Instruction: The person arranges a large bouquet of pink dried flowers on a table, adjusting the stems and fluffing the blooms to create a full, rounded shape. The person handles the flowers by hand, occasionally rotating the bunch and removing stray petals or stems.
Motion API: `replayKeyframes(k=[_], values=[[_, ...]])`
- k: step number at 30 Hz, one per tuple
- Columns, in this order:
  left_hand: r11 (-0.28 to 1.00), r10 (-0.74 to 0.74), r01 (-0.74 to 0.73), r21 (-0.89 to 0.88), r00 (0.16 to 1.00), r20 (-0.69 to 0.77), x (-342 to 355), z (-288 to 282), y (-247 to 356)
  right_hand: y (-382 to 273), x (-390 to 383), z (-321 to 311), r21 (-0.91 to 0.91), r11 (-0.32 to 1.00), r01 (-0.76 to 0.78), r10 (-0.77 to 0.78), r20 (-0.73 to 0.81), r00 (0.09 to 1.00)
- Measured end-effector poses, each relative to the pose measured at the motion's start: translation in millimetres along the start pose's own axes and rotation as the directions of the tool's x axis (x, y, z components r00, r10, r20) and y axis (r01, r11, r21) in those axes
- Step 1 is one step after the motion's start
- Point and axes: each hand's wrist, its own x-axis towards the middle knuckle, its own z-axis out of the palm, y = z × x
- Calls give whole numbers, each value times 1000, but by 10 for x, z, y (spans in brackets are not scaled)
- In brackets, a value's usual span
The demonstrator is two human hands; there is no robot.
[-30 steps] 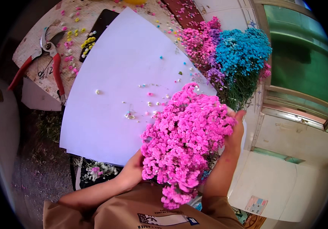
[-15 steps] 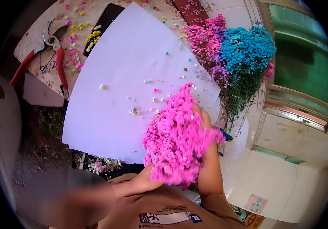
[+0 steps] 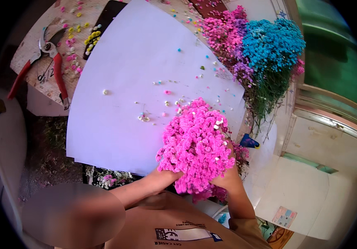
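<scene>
Left hand (image 3: 171,176) and right hand (image 3: 227,177) flank a bunch of bright-pink baby's breath (image 3: 195,145), fingers hidden, so their grip cannot be told
The bunch is over the lower right of white paper (image 3: 124,91) on the table (image 3: 25,49); red-handled pruning shears (image 3: 59,69) lie to the left, blue baby's breath (image 3: 274,45) at the upper right

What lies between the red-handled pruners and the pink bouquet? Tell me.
In the head view, a strip of tabletop, then white paper dotted with loose blossoms, lies between the pruners and the pink bouquet.
</scene>
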Motion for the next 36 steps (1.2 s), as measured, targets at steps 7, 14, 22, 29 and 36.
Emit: replayKeyframes(k=[7, 14, 22, 29, 36], values=[[343, 336, -133, 930, 942, 11, -517, -184, 1208, -80, 51, 260, -40, 998, 54, -61, -223, 973], [201, 611, -348, 916, 775, 161, 670, -167, 1484, -353, 109, 263, -8, 992, 124, -118, -354, 928], [380, 532, -285, 880, 845, 44, 705, -56, 1481, -252, 20, 428, -92, 992, 90, -118, -375, 920], [231, 494, -322, 918, 852, 174, 696, -50, 1456, -268, 8, 434, -86, 995, 59, -88, -382, 920], [208, 591, -337, 918, 791, 156, 739, -102, 1366, -261, -19, 462, -94, 994, 54, -86, -381, 920]])
